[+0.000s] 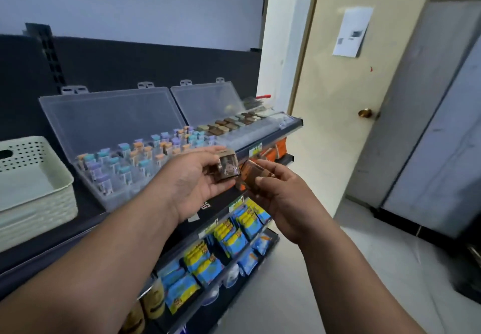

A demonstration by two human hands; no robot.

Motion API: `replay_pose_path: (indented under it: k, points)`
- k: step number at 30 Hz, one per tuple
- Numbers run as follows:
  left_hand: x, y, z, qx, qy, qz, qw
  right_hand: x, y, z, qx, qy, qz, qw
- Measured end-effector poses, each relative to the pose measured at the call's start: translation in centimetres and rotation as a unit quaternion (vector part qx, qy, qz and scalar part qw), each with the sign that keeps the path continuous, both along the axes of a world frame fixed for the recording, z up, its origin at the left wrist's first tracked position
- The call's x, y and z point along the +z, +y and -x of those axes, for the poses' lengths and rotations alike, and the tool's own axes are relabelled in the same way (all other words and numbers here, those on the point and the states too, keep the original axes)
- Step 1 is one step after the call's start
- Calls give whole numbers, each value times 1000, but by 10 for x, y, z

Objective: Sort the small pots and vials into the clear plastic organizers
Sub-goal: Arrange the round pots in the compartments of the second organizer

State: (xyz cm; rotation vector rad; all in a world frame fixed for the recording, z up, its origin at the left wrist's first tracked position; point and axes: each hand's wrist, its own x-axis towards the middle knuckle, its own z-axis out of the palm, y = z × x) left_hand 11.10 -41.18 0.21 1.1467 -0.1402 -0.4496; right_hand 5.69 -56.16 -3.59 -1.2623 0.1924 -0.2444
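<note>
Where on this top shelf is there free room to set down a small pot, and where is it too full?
Free: the near compartments of the right organizer, in front of its brown pots; the white basket floor; the narrow shelf strip between basket and vial organizer. Crowded: the vial organizer, mostly filled with vials.

Clear glossy plastic organizers (125,115), matt perforated plastic basket (33,177).

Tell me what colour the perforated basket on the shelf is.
The basket is cream, close to off-white; it shows in the head view.
</note>
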Motion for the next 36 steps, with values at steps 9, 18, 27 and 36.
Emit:
replay_pose_path:
  k: [9,18,27,36]
  points:
    - [-12,-75,-90,-13,-22,-40,999,-8,-76,-80,-46,31,76,996]
    - [-2,-114,-185,58,-61,-78,993,9,-126,-182,-31,14,127,991]
    - [-7,-117,-227,129,-184,-255,940,8,-149,-260,11,4,328,945]
    - [-16,-138,-257,173,-190,-427,867,12,-171,-334,110,-38,527,842]
